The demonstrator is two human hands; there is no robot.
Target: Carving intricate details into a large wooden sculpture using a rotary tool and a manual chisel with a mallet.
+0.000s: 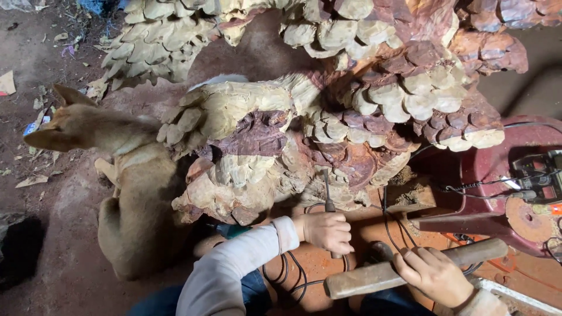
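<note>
Your left hand is clamped on the chisel, tip at the carving's six o'clock edge; your right hand is closed round the wooden mallet. A glancing blow could skid into the cables or the dog at nine o'clock.

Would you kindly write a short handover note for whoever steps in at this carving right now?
Left hand: closed around a thin metal chisel, tip against the large scaled wooden carving.
Right hand: grips a long wooden mallet, held low, off the chisel.
Done: many scales are shaped.
Left: lower edge by the chisel looks rough.
Note: tan dog lies beside the carving; black cables run underfoot.
</note>
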